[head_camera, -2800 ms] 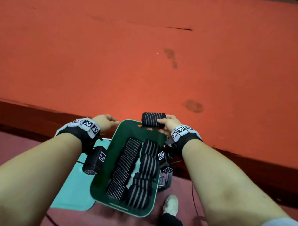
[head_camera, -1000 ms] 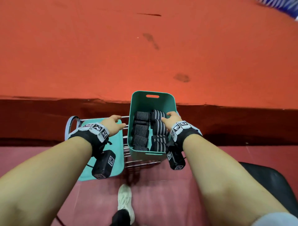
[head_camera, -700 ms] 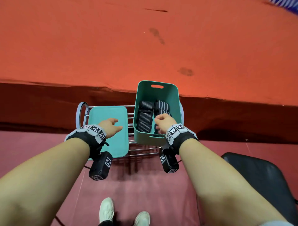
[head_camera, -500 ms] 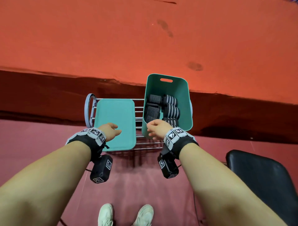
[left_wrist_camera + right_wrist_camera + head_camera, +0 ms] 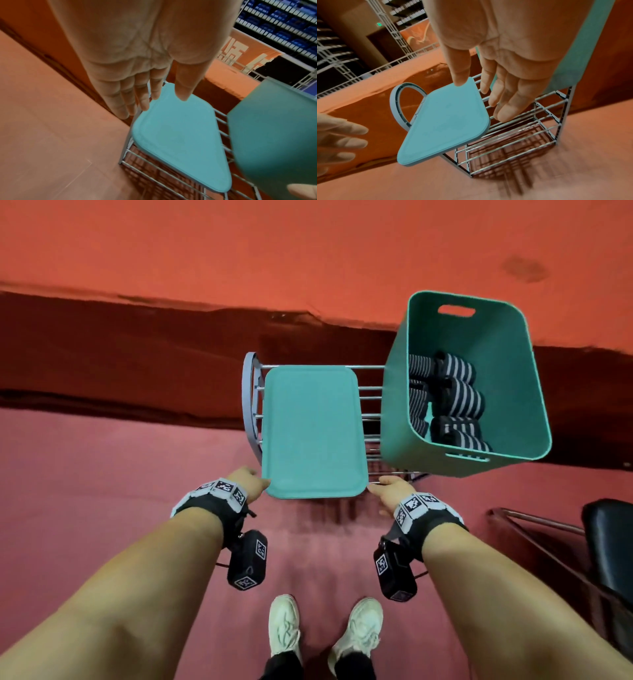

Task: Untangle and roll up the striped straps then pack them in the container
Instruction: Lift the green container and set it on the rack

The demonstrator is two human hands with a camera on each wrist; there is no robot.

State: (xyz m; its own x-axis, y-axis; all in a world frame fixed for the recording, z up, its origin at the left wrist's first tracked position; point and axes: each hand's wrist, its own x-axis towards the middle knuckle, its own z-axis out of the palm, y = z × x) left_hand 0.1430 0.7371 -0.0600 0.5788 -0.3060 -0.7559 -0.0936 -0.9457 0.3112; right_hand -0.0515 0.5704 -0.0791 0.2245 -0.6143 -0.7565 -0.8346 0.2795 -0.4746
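Observation:
The green container point(image 5: 397, 419) stands on the right end of a wire rack point(image 5: 371, 398), with several rolled striped straps point(image 5: 459, 395) packed in it. Its teal lid point(image 5: 311, 429) lies flat on the rack's left half. My left hand point(image 5: 251, 482) is open at the lid's near left corner, and my right hand point(image 5: 387, 489) is open at the near right corner. In the left wrist view my left hand point(image 5: 154, 94) has straight fingers over the lid point(image 5: 180, 135). In the right wrist view my right hand point(image 5: 476, 88) hangs spread, thumb at a corner of the lid point(image 5: 445, 121). Whether either hand touches the lid is unclear.
The rack stands on a red floor against a low orange platform point(image 5: 308, 251). A black chair point(image 5: 609, 542) is at the right. My white shoes point(image 5: 284, 625) are just short of the rack.
My right hand put the roll it held into the container and came out empty. Both hands have drawn back to the lid's near corners. The container now sits further right in view.

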